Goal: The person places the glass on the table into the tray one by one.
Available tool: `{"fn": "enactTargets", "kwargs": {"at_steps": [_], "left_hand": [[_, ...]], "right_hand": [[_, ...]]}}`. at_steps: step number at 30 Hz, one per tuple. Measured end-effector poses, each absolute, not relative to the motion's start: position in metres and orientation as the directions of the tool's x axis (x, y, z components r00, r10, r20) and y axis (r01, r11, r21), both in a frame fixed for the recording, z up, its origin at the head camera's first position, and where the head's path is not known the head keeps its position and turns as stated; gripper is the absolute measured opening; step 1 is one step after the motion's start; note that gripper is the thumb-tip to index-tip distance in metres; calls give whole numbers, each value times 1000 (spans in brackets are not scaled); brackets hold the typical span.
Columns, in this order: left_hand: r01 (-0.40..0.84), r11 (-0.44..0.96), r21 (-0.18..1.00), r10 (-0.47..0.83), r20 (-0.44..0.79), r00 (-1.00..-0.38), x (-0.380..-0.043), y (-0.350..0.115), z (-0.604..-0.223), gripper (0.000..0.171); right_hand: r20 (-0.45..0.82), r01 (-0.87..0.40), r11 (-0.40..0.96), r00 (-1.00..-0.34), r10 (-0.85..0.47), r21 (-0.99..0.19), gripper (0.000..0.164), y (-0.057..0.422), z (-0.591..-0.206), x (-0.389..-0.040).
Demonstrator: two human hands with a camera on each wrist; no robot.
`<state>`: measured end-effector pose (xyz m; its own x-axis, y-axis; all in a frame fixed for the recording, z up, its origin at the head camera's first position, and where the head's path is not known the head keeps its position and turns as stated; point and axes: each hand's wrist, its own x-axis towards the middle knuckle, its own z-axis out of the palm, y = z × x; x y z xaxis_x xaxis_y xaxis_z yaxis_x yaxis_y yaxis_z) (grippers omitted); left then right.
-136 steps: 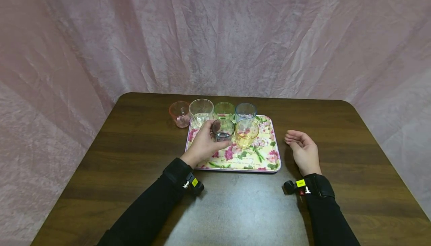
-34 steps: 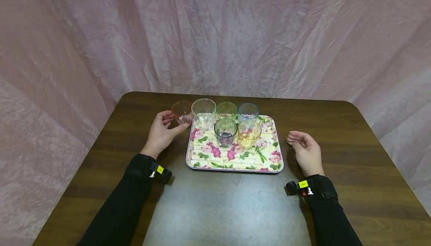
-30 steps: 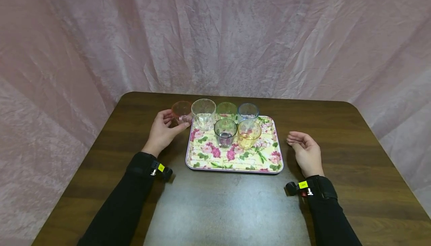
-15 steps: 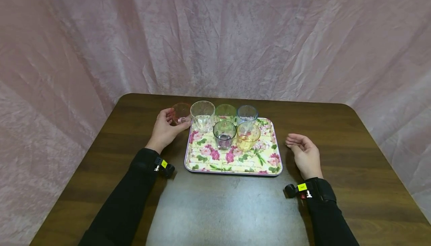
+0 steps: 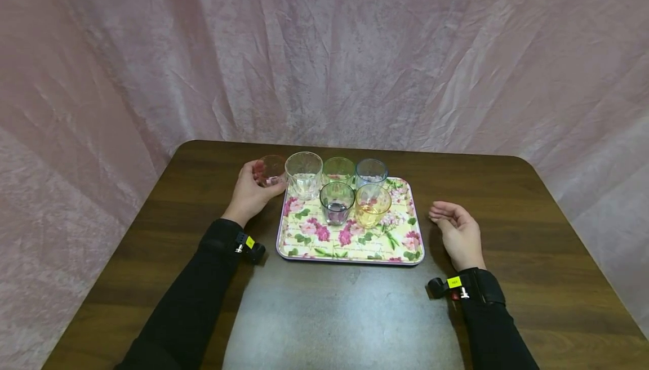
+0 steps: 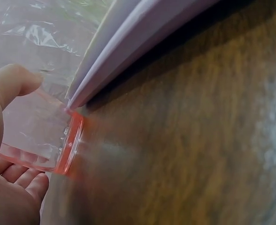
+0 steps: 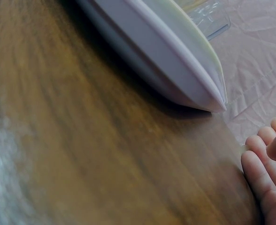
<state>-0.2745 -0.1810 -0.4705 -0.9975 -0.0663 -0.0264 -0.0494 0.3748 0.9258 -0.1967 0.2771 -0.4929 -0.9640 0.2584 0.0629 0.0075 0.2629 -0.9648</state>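
Note:
My left hand [image 5: 250, 190] grips the pink glass [image 5: 274, 173], which stands upright on the table just left of the floral tray [image 5: 350, 254]. In the left wrist view the thumb lies on one side of this glass [image 6: 34, 126] and the fingers curl beneath the other. On the tray, a larger clear glass [image 5: 304, 178], a green glass [image 5: 338, 168] and a blue glass [image 5: 372, 170] form the back row. In front of them stand a grey glass [image 5: 337, 204] and a yellow glass [image 5: 372, 206]. My right hand [image 5: 460, 235] rests on the table, loosely curled, holding nothing.
The wooden table [image 5: 532, 246] has a paler, shiny patch in front of the tray. A pink curtain [image 5: 324, 54] hangs behind its far edge. The clear glass stands close beside the pink one, at the tray's back left corner.
Some seconds ago my left hand held the grey glass on the tray. It has let go, moved left to the pink glass and closed its fingers further round it. The right hand stays put.

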Motion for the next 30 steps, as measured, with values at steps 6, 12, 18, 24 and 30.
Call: {"fn": "enactTargets", "kwargs": {"at_steps": [6, 12, 18, 24, 30], "left_hand": [[-46, 373, 927, -49, -30, -998, -274, -182, -470, 92], [-51, 361, 931, -41, -39, -998, -275, -181, -470, 90], [-42, 329, 944, -35, -32, -999, -279, -180, -472, 86], [-37, 351, 936, -31, -28, -999, -280, -181, -472, 84], [-29, 381, 924, -44, -13, -999, -281, -185, -467, 85]], "right_hand": [[63, 7, 261, -965, 256, -965, 34, 277, -493, -197], [52, 17, 261, -966, 255, -965, 34, 277, -495, -196], [55, 14, 265, -966, 253, -964, 34, 277, -496, -196], [55, 16, 276, -967, 250, -961, 34, 278, -495, -196], [55, 17, 278, -967, 247, -960, 34, 279, -494, -197]]}}
